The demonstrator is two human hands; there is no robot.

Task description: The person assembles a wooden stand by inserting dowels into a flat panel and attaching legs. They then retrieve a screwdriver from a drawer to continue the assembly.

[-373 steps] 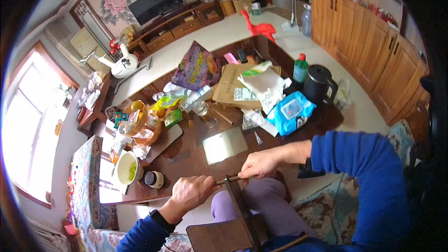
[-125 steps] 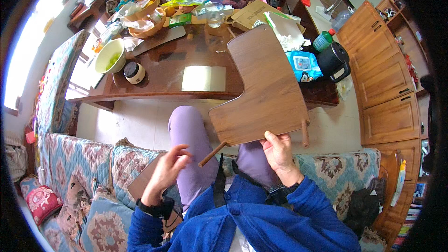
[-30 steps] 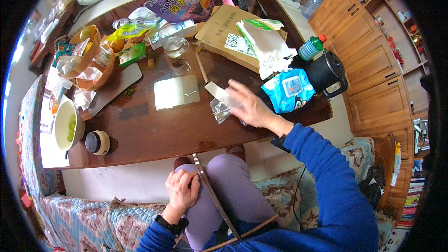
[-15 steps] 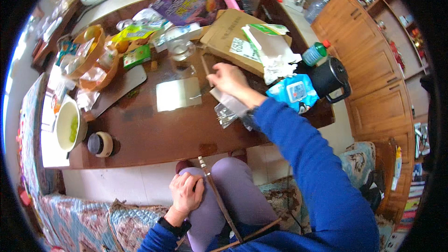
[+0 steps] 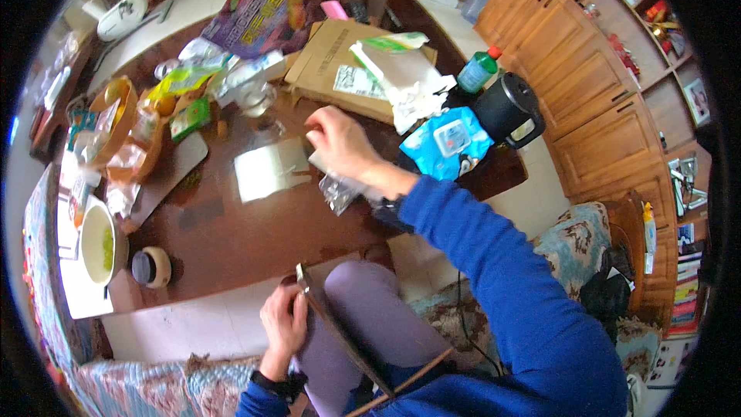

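Observation:
My right hand (image 5: 340, 143) is over the middle of the brown table (image 5: 255, 251), its fingers curled together. What they hold, if anything, I cannot make out. Just below it lies a crinkled clear plastic bag (image 5: 340, 194), and part of a pale flat piece is hidden under the palm. Left of the hand a pale square sheet (image 5: 268, 172) lies on the table, shining with glare. My left hand (image 5: 284, 316) rests on my purple-trousered thigh with nothing in it. Beside its fingers a narrow brown strap or rod (image 5: 343, 340) with a silvery end slants across my lap.
Right of my hand are a blue wipes pack (image 5: 448, 143), a black kettle (image 5: 507, 108) and a green bottle (image 5: 478, 71). Behind lies a cardboard box (image 5: 332, 58). Leftward are wicker baskets (image 5: 150, 150), a bowl (image 5: 100, 247) with green food and a dark-lidded jar (image 5: 151, 267).
The view has turned, so the table's things sit further left and lower. My right hand has drawn nearer the plastic bag, covering more of the pale piece. My left hand stays on the thigh.

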